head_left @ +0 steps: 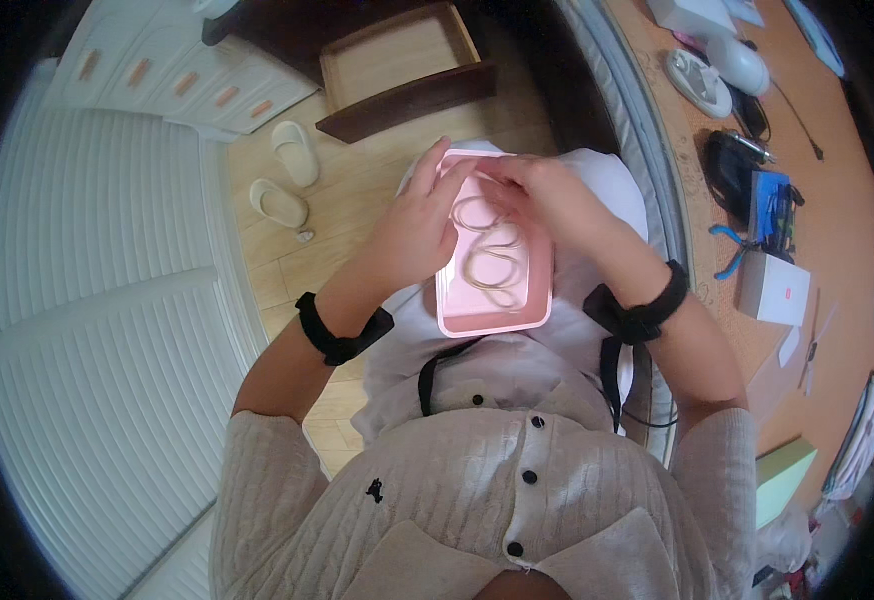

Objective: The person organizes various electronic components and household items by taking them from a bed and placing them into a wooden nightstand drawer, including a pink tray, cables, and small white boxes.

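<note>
A pink plastic tray [448, 328] rests on the person's lap. Thin beige cord-like loops [491, 270] lie inside it, their exact kind unclear. My left hand [422, 217] lies over the tray's left rim, its fingers spread and pointing to the far end. Inside the far right part of the tray, my right hand [538, 191] has its fingers bent downward, and its fingertips meet or nearly meet those of my left hand. Whether the right fingers pinch anything is hidden. Both wrists wear black straps.
An open wooden drawer [407, 105] stands beyond my knees. Pale slippers [296, 154] lie on the floor at the left, near a white cabinet [144, 75]. On the surface at the right are blue-handled pliers [729, 251], a white box [774, 289] and a green box [784, 480].
</note>
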A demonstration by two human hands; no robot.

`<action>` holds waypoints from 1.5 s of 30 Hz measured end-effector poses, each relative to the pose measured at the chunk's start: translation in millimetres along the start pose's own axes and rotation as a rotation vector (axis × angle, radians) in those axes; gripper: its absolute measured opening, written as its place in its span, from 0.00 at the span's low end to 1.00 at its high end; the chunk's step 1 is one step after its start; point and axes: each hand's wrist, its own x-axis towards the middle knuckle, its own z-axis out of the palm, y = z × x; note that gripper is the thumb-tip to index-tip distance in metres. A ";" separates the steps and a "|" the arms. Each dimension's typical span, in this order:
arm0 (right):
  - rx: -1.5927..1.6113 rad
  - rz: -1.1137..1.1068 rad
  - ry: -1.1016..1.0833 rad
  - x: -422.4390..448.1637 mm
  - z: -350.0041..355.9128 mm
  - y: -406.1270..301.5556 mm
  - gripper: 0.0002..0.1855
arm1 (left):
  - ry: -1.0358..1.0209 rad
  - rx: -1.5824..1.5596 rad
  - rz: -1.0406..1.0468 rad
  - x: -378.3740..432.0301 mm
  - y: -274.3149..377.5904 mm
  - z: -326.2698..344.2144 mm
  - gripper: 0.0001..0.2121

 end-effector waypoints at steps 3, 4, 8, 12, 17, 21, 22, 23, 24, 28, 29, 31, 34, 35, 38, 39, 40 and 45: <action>0.075 -0.004 0.046 -0.3 14.1 1.7 0.16 | 0.036 -0.004 0.012 0.1 -7.8 1.1 0.29; 0.100 -0.017 0.079 -2.8 18.5 3.0 0.16 | 0.061 -0.001 0.006 -0.3 -14.8 3.7 0.29; 0.277 0.057 0.119 -12.9 2.6 -5.6 0.15 | 0.160 -0.427 -0.201 -9.1 -31.3 15.9 0.30; 0.197 0.068 0.240 -19.2 -18.5 -4.3 0.11 | 0.162 -0.394 -0.275 -8.2 -24.9 13.4 0.30; 0.084 0.095 0.301 -18.6 -17.8 0.9 0.10 | 0.146 -0.467 -0.272 -7.9 -39.3 24.4 0.28; -0.056 0.218 0.507 -19.2 -18.7 -0.9 0.12 | 0.139 -0.467 -0.280 -8.7 -39.8 23.8 0.26; -0.070 0.256 0.507 -19.1 -20.9 3.2 0.13 | 0.138 -0.452 -0.282 -8.4 -39.3 23.4 0.26; -0.084 0.293 0.506 -19.0 -23.6 9.1 0.13 | 0.138 -0.436 -0.283 -8.0 -39.1 23.2 0.26; -0.131 0.198 0.498 -17.3 -24.4 16.7 0.14 | 0.139 -0.444 -0.278 -8.0 -39.9 23.8 0.25; -0.017 0.135 0.334 -17.8 -27.0 18.0 0.12 | 0.124 -0.475 -0.253 -5.7 -40.3 23.1 0.23; 0.011 0.090 0.306 -17.6 -25.7 10.9 0.12 | 0.115 -0.482 -0.247 -5.2 -39.5 22.6 0.23; 0.048 0.005 0.244 -16.7 -19.1 -4.7 0.12 | 0.151 -0.475 -0.219 -5.2 -38.9 25.6 0.23; 0.030 -0.136 0.160 -17.4 -3.0 -12.8 0.10 | 0.150 -0.490 -0.216 -3.3 -37.7 27.8 0.23; -0.001 -0.153 0.091 -19.4 1.1 -11.7 0.10 | 0.141 -0.499 -0.222 -2.7 -37.8 27.6 0.23; -0.092 -0.152 -0.127 -25.0 4.7 -11.2 0.09 | 0.098 -0.477 -0.237 -4.4 -40.3 26.4 0.20; -0.153 -0.176 -0.128 -26.1 5.0 -11.0 0.09 | 0.097 -0.487 -0.239 -5.4 -41.6 26.7 0.20; -0.214 -0.200 -0.130 -27.4 5.9 -11.0 0.08 | 0.095 -0.497 -0.240 -6.7 -43.5 27.5 0.20; -0.382 -0.319 -0.065 -33.3 7.4 -18.8 0.07 | 0.076 -0.455 -0.260 -9.2 -39.5 21.6 0.20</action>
